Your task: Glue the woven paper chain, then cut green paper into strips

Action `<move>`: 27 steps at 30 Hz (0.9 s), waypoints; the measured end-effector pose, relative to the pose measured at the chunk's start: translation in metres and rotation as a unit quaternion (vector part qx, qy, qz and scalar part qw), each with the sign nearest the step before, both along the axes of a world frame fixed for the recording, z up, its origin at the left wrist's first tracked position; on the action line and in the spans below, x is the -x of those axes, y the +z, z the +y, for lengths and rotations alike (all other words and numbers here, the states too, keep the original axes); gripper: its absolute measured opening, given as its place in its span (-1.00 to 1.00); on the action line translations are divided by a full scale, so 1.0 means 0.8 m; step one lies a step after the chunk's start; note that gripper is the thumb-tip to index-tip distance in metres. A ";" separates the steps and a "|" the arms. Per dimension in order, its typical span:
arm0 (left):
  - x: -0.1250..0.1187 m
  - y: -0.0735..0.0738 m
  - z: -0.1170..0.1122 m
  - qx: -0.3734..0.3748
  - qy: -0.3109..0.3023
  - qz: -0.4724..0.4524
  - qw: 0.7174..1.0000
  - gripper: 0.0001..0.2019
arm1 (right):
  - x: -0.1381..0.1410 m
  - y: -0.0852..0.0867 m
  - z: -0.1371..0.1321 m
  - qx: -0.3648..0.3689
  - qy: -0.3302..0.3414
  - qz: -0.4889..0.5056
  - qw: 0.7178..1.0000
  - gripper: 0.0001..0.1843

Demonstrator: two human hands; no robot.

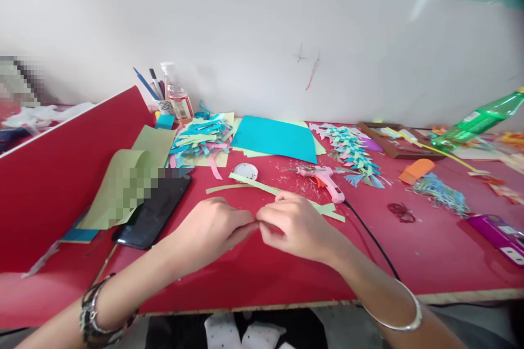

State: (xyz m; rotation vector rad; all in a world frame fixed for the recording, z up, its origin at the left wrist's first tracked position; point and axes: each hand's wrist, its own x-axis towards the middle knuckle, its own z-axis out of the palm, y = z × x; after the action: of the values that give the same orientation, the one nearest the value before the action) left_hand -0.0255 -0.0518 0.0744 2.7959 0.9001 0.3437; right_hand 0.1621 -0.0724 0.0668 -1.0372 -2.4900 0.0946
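Observation:
My left hand (pixel 219 229) and my right hand (pixel 292 223) meet above the red table (pixel 241 283), fingertips pinched together and touching. Whatever sits between the fingertips is too small or hidden to make out. Just behind my hands are pale green paper strips (pixel 254 182); one runs behind my right hand, and more strip ends (pixel 329 211) show to its right. A small round white lid (pixel 246 172) lies beyond the strips. Right of it rests a pink glue gun (pixel 323 177), its black cord trailing toward the front edge.
At the back are a pile of cut paper strips (pixel 204 136), a blue sheet (pixel 274 139) and a woven paper piece (pixel 352 147). A black phone (pixel 164 207) lies left, beside a red board (pixel 82 174). A green bottle (pixel 478 122) leans at right, above a purple box (pixel 497 234).

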 end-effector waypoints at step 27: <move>0.084 -0.004 0.030 0.232 0.002 0.040 0.972 -0.67 | -0.112 -0.031 -0.006 0.238 -0.123 0.083 0.960 -0.83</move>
State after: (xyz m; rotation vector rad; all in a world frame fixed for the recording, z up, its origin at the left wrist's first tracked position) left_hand -0.0925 -0.0276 0.0714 2.3876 0.8700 0.0120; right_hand 0.2513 -0.0773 0.0417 -1.4543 -2.2108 0.7029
